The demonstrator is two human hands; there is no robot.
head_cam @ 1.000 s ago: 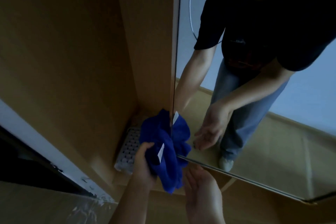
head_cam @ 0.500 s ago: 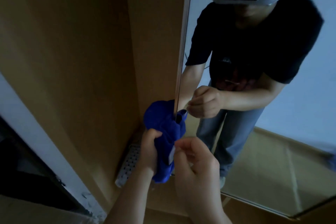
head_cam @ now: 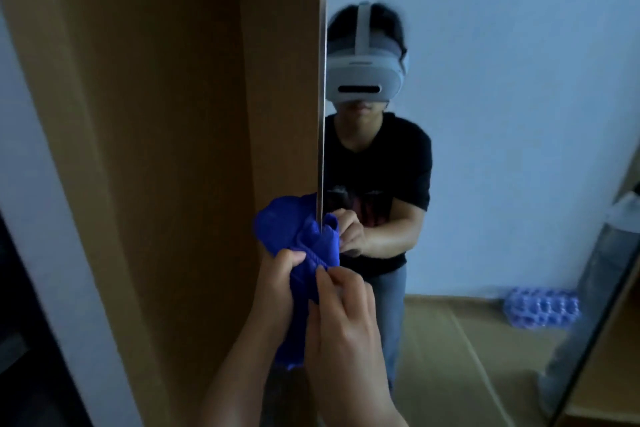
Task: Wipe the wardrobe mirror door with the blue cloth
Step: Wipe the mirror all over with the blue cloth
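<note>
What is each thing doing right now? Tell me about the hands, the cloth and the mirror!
left hand: fingers curled round the blue cloth, gripping it.
right hand: pinching the cloth's near side.
blue cloth: bunched up, wrapped over the mirror door's edge.
mirror door: upright, seen almost edge-on on its left, reflecting the person.
egg tray: seen in the reflection, lying on the floor.

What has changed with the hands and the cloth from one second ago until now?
The right hand, open below the mirror door a second ago, came up and now pinches the blue cloth. The left hand keeps gripping the cloth, still wrapped over the door's edge, now higher up.
</note>
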